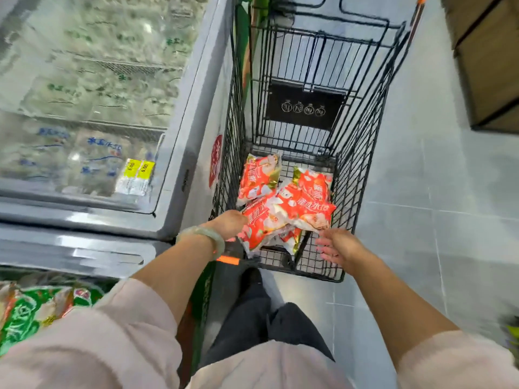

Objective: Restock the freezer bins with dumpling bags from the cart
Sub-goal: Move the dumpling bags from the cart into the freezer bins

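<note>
Red dumpling bags [283, 203] are piled in the near end of the cart [351, 169]. The pile's near edge is gripped by the left hand [229, 224]; the right hand [335, 245] is held spread, just beside the pile, apparently not touching it.

Risk: if lifted by one edge, the slick bags could slide apart and be dropped. The freezer [193, 108] glass lid [84, 80] looks closed, so a free hand is likely needed.

"5.00" is read on the yellow price tags [139, 168]. The Chinese print on the bags is too blurred to be read.
</note>
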A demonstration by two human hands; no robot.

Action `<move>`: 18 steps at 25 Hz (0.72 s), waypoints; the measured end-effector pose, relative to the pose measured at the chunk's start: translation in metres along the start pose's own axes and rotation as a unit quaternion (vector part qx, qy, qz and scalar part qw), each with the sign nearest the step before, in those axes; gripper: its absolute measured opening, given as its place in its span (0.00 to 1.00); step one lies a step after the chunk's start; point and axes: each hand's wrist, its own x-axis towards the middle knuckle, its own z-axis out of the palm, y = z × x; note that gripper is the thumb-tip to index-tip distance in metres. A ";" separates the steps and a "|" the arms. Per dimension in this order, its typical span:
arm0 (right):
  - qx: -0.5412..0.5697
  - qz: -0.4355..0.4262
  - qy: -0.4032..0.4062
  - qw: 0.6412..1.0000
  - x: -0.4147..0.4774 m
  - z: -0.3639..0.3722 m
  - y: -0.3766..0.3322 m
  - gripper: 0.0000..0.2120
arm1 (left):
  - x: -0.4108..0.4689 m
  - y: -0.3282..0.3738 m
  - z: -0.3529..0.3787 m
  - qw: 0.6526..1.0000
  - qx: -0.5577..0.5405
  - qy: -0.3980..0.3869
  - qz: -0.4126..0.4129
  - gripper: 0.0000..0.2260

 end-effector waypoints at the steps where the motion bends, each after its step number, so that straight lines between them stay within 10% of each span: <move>1: 0.014 0.008 -0.002 1.000 0.007 0.004 0.000 0.14 | 0.010 0.005 0.001 1.000 0.019 -0.004 0.001 0.11; 18: 0.429 0.215 0.051 0.876 0.165 0.033 0.010 0.24 | 0.168 0.019 0.063 0.990 0.059 -0.059 -0.113 0.08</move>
